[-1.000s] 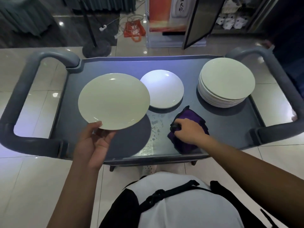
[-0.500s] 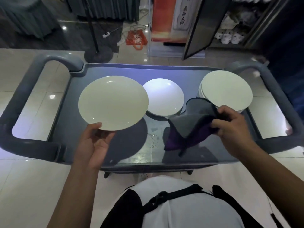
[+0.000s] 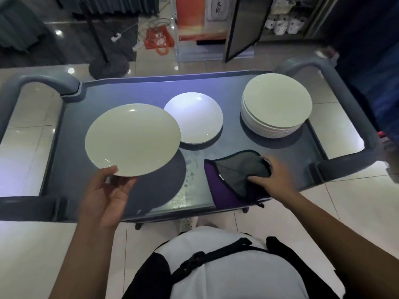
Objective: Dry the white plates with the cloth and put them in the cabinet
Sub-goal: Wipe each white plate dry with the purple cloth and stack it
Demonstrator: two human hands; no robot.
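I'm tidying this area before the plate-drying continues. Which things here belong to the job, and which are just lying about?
Job: round white plate held up; single white plate on the cart; stack of white plates; grey and purple cloth; grey plastic cart.
Lying about: orange bag; black stand base.

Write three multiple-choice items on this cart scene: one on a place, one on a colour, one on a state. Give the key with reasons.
1. Where is the stack of plates?
A. the cart's far right
B. the cart's near left
C. the floor

2. Which colours does the cloth show?
A. red and white
B. grey and purple
C. all yellow

3. How is the plate at the left hand?
A. lying on the cart
B. lifted, gripped at its near rim
C. on the stack

Key: 1 A, it sits by the right handle; 2 B, a grey face over purple; 3 B, its shadow falls on the cart below it.
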